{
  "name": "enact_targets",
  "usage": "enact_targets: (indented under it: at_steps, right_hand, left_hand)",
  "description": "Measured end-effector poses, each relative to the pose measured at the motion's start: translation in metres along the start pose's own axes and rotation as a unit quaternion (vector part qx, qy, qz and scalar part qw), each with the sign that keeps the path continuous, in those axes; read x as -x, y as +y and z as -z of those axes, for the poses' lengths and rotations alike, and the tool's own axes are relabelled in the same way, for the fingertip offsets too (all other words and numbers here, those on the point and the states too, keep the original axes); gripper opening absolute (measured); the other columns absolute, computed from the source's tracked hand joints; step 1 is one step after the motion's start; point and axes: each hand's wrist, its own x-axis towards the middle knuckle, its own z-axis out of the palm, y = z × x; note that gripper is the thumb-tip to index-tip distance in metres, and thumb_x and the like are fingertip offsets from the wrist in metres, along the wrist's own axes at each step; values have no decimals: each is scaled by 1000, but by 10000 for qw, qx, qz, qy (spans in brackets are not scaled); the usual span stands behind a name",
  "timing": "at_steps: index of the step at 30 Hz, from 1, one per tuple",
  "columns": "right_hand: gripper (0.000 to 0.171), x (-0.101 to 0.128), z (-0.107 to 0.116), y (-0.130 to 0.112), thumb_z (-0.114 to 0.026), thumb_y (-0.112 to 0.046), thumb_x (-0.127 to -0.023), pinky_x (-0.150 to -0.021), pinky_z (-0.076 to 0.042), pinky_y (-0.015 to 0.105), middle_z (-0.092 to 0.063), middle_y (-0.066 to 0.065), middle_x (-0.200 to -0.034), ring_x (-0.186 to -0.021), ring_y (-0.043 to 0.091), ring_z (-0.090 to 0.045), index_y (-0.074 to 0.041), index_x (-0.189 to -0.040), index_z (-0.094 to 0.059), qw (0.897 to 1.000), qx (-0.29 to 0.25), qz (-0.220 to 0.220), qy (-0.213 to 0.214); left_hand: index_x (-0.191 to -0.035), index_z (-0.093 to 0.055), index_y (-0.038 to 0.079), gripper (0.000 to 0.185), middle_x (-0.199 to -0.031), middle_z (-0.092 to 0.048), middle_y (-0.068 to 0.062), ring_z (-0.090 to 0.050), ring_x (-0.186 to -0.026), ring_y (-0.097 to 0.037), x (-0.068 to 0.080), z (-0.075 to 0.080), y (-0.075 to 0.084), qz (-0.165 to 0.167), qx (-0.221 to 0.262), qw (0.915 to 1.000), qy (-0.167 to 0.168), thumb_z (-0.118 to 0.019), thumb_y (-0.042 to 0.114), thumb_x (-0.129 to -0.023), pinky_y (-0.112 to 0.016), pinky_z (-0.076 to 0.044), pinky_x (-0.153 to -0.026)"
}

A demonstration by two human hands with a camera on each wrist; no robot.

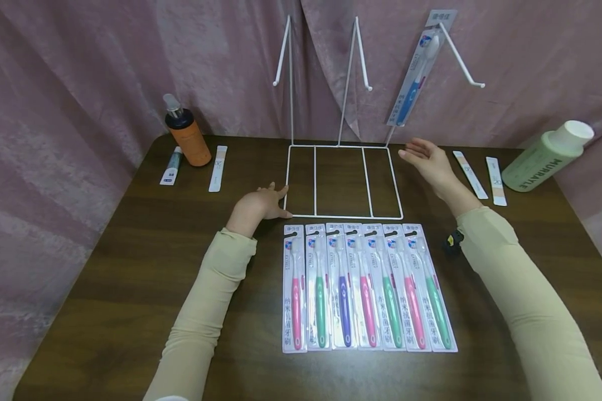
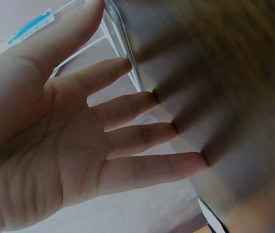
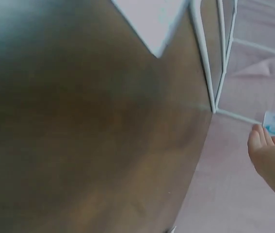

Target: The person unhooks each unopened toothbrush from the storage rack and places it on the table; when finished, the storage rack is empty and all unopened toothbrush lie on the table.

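A white wire rack (image 1: 341, 216) stands on the table, its three hooks rising at the back. From the right hook hangs a packaged blue toothbrush (image 1: 410, 97). My left hand (image 1: 260, 207) is at the rack's front left corner, thumb at the wire. In the left wrist view its straight, spread fingers (image 2: 132, 109) touch the tabletop. Just right of the rack, below the hanging pack, my right hand (image 1: 428, 164) is raised with loosely bent fingers and nothing in it. Whether it touches the pack is unclear. Several packaged toothbrushes (image 1: 367, 301) lie in a row before the rack.
On the left are an orange spray bottle (image 1: 193, 142), a small tube (image 1: 171, 167) and a white sachet (image 1: 218, 169). Two more sachets, one a slim strip (image 1: 470, 175), lie at right beside a tipped green bottle (image 1: 542, 161). A pink curtain (image 1: 221, 67) hangs behind the table.
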Motion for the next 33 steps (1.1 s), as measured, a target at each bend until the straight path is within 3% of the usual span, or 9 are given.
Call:
enact_targets:
  at_steps: [4, 10, 15, 19, 25, 30, 33]
  right_hand:
    - [72, -22, 1, -9, -61, -35, -89, -108, -31, 34, -38, 15, -146, -132, 22, -39, -6, -146, -28, 9981, -240, -76, 565]
    - [70, -51, -2, -25, -66, -31, -86, -104, -36, 29, -43, 11, -141, -126, 17, -45, -10, -144, -33, 9929, -623, -109, 1011]
    - [70, -64, -6, -38, -69, -33, -83, -99, -39, 26, -48, 6, -134, -119, 16, -48, -11, -141, -36, 9902, -307, 127, 1359]
    - [68, -69, -9, -45, -71, -35, -81, -93, -41, 24, -51, 0, -119, -107, 11, -51, -10, -136, -41, 9853, 150, 269, 1681]
    - [59, -68, -7, -48, -69, -37, -82, -86, -43, 22, -56, 0, -114, -96, 6, -52, -9, -129, -47, 9806, 495, 297, 1871]
    - [43, -64, -3, -44, -69, -34, -83, -75, -43, 16, -56, -14, -89, -80, -2, -52, -10, -116, -56, 9786, 264, 566, 1960]
    - [33, -57, -2, -40, -69, -31, -83, -69, -43, 14, -57, -16, -83, -76, -2, -53, -11, -107, -59, 9802, -56, 735, 1836]
  left_hand:
    - [-151, -7, 17, 79, -155, -2, -19, -8, -139, -45, -1, -1, -1, 4, 8, 10000, 23, -53, 44, -92, -57, -17, -109]
    - [-151, -6, 19, 79, -156, -1, -17, -8, -139, -44, -3, -4, -4, 22, 9, 10000, 2, -53, 45, -92, -57, -17, -109]
    - [-152, -6, 20, 80, -156, -1, -17, -9, -139, -45, -5, -3, -4, 17, -52, 10000, 6, -52, 46, -92, -57, -17, -109]
    - [-151, -5, 20, 80, -156, -1, -18, -9, -139, -45, -5, -2, -4, 22, -116, 9999, -23, -51, 47, -92, -57, -17, -109]
    - [-151, -5, 20, 80, -156, 0, -17, -8, -139, -44, -5, -1, -3, 29, -101, 9999, -27, -51, 47, -92, -56, -17, -110]
    - [-151, -5, 20, 80, -156, 0, -17, -7, -140, -43, -3, -1, -2, 69, -101, 9999, -21, -52, 46, -92, -56, -17, -109]
    - [-151, -5, 20, 80, -156, 0, -17, -7, -140, -43, -3, -1, -4, 81, -94, 9999, -25, -52, 47, -92, -57, -17, -109]
